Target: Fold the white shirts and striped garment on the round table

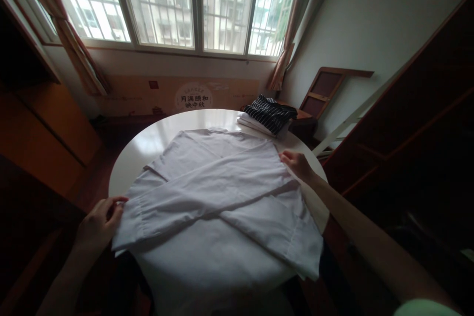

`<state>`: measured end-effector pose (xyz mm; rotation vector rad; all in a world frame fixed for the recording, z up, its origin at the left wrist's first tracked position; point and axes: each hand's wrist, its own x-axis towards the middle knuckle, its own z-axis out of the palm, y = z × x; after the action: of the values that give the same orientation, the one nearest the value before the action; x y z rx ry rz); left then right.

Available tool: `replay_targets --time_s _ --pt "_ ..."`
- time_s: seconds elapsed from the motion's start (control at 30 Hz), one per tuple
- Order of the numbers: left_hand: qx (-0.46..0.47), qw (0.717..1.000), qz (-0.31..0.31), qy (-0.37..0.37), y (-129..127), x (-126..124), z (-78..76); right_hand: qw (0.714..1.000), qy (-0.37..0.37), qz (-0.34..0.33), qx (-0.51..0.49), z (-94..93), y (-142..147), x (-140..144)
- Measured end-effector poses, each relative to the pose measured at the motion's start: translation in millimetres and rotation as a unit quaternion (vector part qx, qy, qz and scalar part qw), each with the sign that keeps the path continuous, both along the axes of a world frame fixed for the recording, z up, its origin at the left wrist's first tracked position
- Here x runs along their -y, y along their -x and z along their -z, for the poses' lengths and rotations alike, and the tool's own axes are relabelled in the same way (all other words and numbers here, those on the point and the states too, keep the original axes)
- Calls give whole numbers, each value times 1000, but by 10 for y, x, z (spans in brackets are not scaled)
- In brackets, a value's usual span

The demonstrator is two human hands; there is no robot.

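Two hands hold the white shirt (222,192): left hand (99,221) pinches the sleeve cuff, right hand (296,163) grips its far edge. Light, limp cloth; best held by edges.

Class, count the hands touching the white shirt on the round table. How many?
2. The left hand grips the sleeve cuff at the shirt's near-left edge; the right hand presses its far-right edge. No others show.

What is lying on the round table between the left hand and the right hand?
In the head view, a white shirt spreads across the table between the left hand and right hand; a folded sleeve spans most of the stretch.
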<state>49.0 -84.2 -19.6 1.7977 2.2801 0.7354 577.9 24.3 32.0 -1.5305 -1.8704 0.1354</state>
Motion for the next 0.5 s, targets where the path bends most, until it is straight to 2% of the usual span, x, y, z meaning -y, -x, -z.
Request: replay_targets --time_s 0.13,0.23,0.33,0.5 --pt "-20 1000 2 -18 -12 9 7 985 3 -122 125 73 126 826" --pt "-49 998 13 -24 -28 16 10 980 8 -130 150 226 159 1193" --pt "-73 997 19 -28 -34 16 15 973 21 -141 183 379 134 1256" --pt "-102 994 20 -35 -18 13 50 959 101 -121 235 442 195 924"
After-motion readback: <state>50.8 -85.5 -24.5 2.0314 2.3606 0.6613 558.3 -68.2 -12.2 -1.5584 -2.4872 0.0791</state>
